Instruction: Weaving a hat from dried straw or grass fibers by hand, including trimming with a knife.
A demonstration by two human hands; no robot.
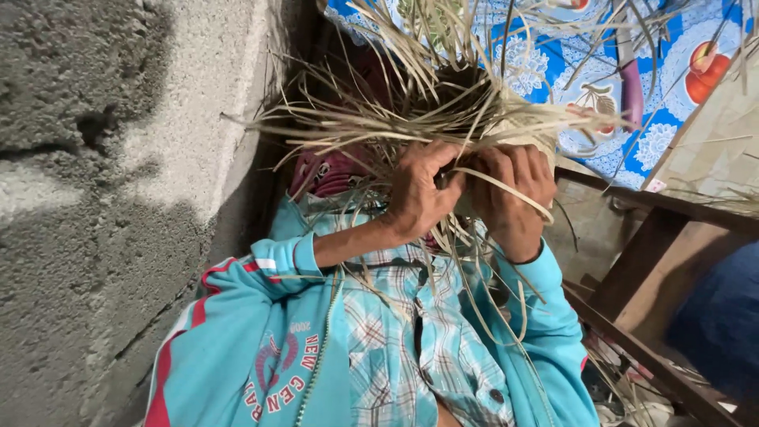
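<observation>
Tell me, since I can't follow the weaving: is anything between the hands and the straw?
Nothing visible. The left hand and right hand both close directly on the straw bundle, side by side, with loose strands trailing over the fingers and down across the plaid shirt.
</observation>
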